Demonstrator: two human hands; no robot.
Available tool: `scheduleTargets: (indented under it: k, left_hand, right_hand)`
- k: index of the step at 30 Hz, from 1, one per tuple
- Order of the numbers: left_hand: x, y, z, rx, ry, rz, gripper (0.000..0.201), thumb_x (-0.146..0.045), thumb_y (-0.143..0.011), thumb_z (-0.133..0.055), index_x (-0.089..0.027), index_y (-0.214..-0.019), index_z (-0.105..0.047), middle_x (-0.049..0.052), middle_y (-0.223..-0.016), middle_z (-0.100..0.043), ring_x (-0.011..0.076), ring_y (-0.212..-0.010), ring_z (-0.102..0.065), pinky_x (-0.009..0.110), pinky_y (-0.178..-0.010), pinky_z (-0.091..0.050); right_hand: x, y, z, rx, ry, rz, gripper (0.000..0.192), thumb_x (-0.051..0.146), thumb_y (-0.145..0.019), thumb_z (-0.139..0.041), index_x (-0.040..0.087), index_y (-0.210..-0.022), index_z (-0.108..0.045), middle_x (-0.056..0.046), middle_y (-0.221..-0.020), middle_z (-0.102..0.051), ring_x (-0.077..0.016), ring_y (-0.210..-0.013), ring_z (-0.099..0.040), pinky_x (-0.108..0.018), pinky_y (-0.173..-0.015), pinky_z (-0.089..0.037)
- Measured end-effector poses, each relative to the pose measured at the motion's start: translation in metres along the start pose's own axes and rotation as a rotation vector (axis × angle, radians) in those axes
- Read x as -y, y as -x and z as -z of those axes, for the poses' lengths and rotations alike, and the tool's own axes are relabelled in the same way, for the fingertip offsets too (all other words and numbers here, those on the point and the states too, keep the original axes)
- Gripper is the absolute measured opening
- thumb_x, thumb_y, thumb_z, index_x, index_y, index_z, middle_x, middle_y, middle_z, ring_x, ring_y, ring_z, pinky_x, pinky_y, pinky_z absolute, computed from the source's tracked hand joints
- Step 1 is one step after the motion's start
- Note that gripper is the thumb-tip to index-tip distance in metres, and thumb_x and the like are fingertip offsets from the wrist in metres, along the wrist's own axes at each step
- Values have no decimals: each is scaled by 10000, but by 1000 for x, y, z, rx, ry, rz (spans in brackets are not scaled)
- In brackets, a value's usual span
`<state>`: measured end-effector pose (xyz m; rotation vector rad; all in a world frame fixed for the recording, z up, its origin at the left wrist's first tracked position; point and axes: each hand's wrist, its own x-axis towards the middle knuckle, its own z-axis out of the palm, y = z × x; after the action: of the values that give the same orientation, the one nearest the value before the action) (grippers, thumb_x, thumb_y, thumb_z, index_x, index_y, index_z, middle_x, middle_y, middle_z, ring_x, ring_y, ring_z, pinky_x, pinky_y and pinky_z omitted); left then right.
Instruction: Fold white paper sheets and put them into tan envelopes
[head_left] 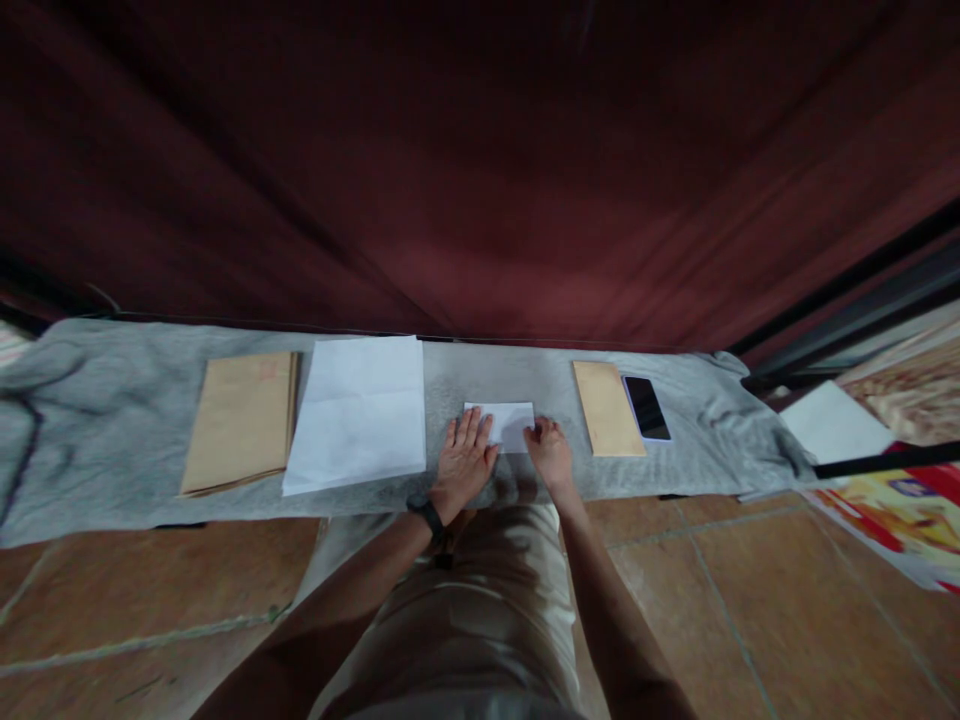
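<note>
A small folded sheet of white paper lies in front of me on the grey cloth. My left hand rests flat on its left part, fingers stretched out, with a dark watch on the wrist. At the paper's right edge is my right hand, its fingers curled and closed on that edge. To the left lies a stack of larger white sheets, and beyond it a stack of brown envelopes. A single brown envelope lies to the right of my right hand.
A phone lies against the right envelope. The narrow surface is covered by a grey cloth, with a dark red curtain hanging behind it. At the far right are a white sheet and a colourful printed package.
</note>
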<state>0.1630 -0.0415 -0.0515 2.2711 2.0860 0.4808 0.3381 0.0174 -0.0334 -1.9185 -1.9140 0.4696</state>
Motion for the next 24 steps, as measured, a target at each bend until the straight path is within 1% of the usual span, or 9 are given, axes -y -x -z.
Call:
scheduleTargets:
  k: [3, 7, 10, 12, 16, 18, 20, 22, 24]
  left_hand:
    - [0, 0, -1, -1, -4, 0, 587, -390, -1013, -441, -146, -1546, -429, 151, -1657, -317, 305, -1550, -269, 531, -1260, -204]
    - [-1, 1, 0, -25, -1, -10, 586, -392, -1020, -432, -142, -1550, -418, 150, -1658, -317, 302, -1553, -260, 531, -1262, -203]
    - [-1, 3, 4, -44, 23, -26, 599, -366, -1015, -442, -133, -1564, -388, 150, -1664, -304, 305, -1554, -256, 533, -1265, -200]
    - [0, 5, 6, -70, 65, -28, 626, -331, -1007, -453, -117, -1583, -339, 161, -1681, -252, 311, -1557, -245, 524, -1260, -226]
    - [7, 8, 7, -142, 270, 19, 690, -299, -1006, -443, -115, -1625, -199, 181, -1700, -176, 306, -1561, -233, 475, -1222, -329]
    - [13, 6, 6, -166, 447, 84, 699, -299, -1007, -433, -129, -1631, -168, 191, -1671, -276, 285, -1525, -329, 443, -1183, -389]
    - [18, 1, 4, -174, 650, 185, 716, -295, -991, -458, -144, -1629, -170, 192, -1546, -488, 261, -1379, -530, 410, -1090, -478]
    - [23, -6, 4, -181, 835, 296, 742, -278, -957, -506, -164, -1621, -196, 135, -1281, -687, 220, -1091, -684, 368, -939, -548]
    - [26, -12, 5, -207, 968, 402, 757, -250, -912, -558, -172, -1603, -258, 46, -998, -734, 172, -832, -682, 316, -807, -555]
  right_hand:
    - [-1, -5, -1, 25, -111, -69, 158, 299, -906, -590, 206, -975, -697, -73, -891, -725, -212, -834, -662, -281, -715, -463]
    - [-6, -6, -2, 68, -419, -89, 126, 311, -835, -591, 228, -752, -639, -19, -730, -675, -190, -721, -622, -277, -676, -479]
    - [-9, -1, -6, 82, -568, -108, 149, 358, -825, -554, 234, -764, -612, -3, -700, -656, -182, -677, -616, -269, -612, -514]
    - [-10, 4, -8, 87, -622, -128, 186, 397, -837, -512, 239, -819, -607, -2, -722, -662, -183, -673, -627, -268, -564, -536]
    - [-13, 11, -12, 82, -756, -188, 223, 467, -819, -518, 256, -856, -581, -6, -792, -669, -193, -735, -644, -291, -557, -583]
    - [-14, 13, -13, 93, -857, -229, 237, 494, -792, -564, 263, -848, -573, -8, -808, -664, -200, -739, -637, -317, -565, -597]
    - [-15, 14, -13, 104, -925, -252, 251, 507, -773, -603, 265, -833, -574, -13, -800, -660, -209, -730, -632, -337, -564, -598]
    - [-14, 14, -12, 109, -948, -257, 260, 516, -764, -626, 266, -814, -577, -17, -782, -659, -217, -729, -631, -345, -562, -595]
    - [-13, 15, -12, 112, -951, -259, 269, 528, -761, -635, 266, -802, -584, -18, -767, -664, -222, -733, -633, -345, -564, -593]
